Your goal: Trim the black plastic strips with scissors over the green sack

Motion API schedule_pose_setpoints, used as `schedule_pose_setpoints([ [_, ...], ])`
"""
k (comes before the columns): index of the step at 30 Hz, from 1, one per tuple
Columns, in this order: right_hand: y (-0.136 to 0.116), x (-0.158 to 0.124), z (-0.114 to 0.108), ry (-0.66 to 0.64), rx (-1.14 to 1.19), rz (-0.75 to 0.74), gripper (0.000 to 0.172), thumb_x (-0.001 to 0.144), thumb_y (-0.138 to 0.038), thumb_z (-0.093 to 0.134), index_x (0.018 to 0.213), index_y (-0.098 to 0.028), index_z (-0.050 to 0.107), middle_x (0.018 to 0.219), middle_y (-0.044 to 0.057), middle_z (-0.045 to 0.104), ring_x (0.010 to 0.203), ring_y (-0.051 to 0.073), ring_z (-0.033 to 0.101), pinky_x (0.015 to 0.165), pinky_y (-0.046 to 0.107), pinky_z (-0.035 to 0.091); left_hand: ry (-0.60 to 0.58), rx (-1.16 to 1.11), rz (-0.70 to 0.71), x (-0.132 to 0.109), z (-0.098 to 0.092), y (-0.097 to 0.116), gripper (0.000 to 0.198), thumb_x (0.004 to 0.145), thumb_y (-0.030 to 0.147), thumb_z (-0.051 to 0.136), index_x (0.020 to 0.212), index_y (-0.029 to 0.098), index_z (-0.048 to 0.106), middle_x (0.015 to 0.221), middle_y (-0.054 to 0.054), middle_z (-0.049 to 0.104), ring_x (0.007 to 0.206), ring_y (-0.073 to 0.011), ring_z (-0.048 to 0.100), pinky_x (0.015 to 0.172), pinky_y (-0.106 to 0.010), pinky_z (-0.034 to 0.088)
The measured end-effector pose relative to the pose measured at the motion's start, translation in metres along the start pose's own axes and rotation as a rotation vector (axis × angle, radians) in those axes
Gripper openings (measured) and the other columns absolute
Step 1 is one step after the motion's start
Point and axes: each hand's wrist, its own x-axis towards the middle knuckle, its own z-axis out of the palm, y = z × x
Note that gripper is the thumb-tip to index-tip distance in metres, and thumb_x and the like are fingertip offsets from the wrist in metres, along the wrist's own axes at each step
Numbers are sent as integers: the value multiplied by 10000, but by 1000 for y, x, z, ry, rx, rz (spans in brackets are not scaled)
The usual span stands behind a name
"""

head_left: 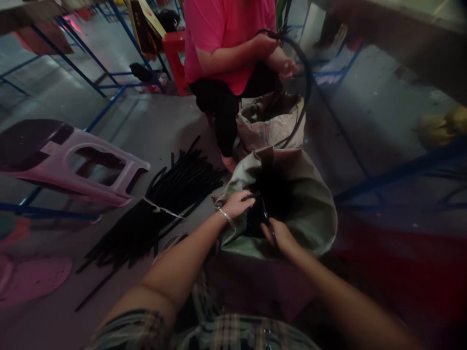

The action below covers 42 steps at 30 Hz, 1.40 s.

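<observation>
In front of me stands a wide green sack (315,214), its mouth open and its inside dark with black material. Over its left part is my left hand (239,203), a bracelet at the wrist, its fingers closed on a short black strip (251,196). My right hand (282,236) is at the sack's near side, closed around what look like black-handled scissors (271,228). Their shiny blades point up toward the black strip. The poor light hides the exact point where blades and strip come together.
A tied bundle of long black strips (171,189) lies on the floor to the left, beside a pink plastic stool (105,155). Opposite sits a person in a pink shirt (229,29), holding a long black strip (308,73) over a smaller sack (270,129). Blue metal frames (401,177) stand around.
</observation>
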Motion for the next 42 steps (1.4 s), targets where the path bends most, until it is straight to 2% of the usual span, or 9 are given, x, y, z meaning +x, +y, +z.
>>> schedule_pose_setpoints([
  [5,-7,-3,-5,-61,-65,-17,186,839,-332,468,806,-164,542,727,48,620,606,129,528,565,225,342,-28,-3,-12,-3,3,4,228,781,327,548,861,123,610,644,11,569,528,-79,476,507,-195,368],
  [10,-13,-5,-8,-76,-149,3,177,846,-335,485,851,-165,535,746,52,621,607,129,518,565,233,313,-65,106,7,-4,5,4,239,774,335,546,816,117,638,639,2,583,562,-94,495,540,-204,371],
  [17,-16,-4,-10,-81,-188,11,174,851,-321,492,898,-159,537,807,69,631,634,130,509,573,240,296,-130,238,39,-4,9,0,297,773,370,532,868,125,670,654,0,594,587,-108,505,546,-206,378],
  [26,-7,0,-6,-88,-124,16,188,833,-318,510,920,-154,541,852,74,630,697,144,531,594,234,308,-187,210,57,-6,10,2,282,779,347,523,862,120,668,665,-4,604,591,-105,518,567,-200,412],
  [42,-13,-1,-10,-119,-45,15,139,818,-282,498,865,-160,546,792,56,629,633,125,510,565,223,313,-249,110,13,-7,8,4,262,787,325,529,854,110,663,637,-4,592,547,-90,499,531,-195,402],
])
